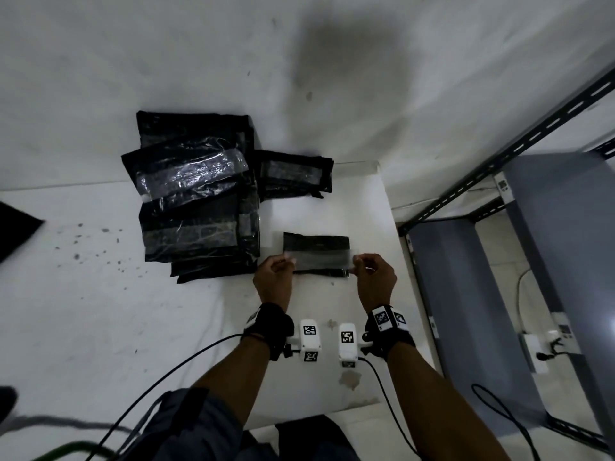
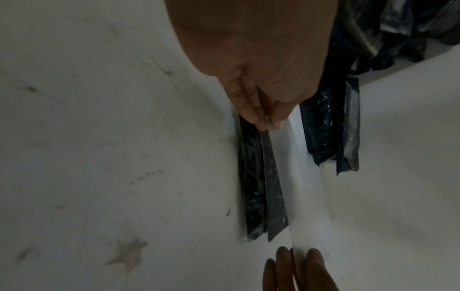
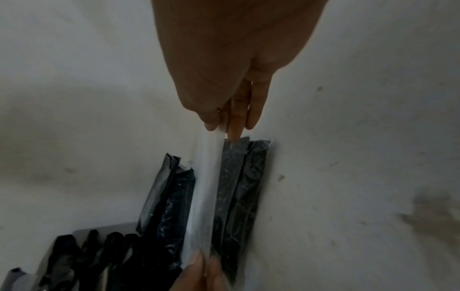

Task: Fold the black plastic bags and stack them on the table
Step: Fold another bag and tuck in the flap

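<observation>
A small black plastic bag [image 1: 316,242] lies flat on the white table [image 1: 149,327] in front of me. Its clear flap [image 1: 321,261] is raised along the near edge. My left hand [image 1: 290,260] pinches the flap's left end and my right hand [image 1: 357,261] pinches its right end. In the left wrist view the left hand [image 2: 263,122] holds the pale flap [image 2: 293,177] above the bag [image 2: 251,177]. From the right wrist, the right hand [image 3: 221,126] pinches the flap [image 3: 206,187] beside the bag [image 3: 246,187].
A loose pile of black bags [image 1: 196,201] lies to the left of my hands, with one more bag [image 1: 293,176] behind. A dark metal shelf frame [image 1: 499,154] stands past the table's right edge. Cables [image 1: 166,371] trail from both wrists.
</observation>
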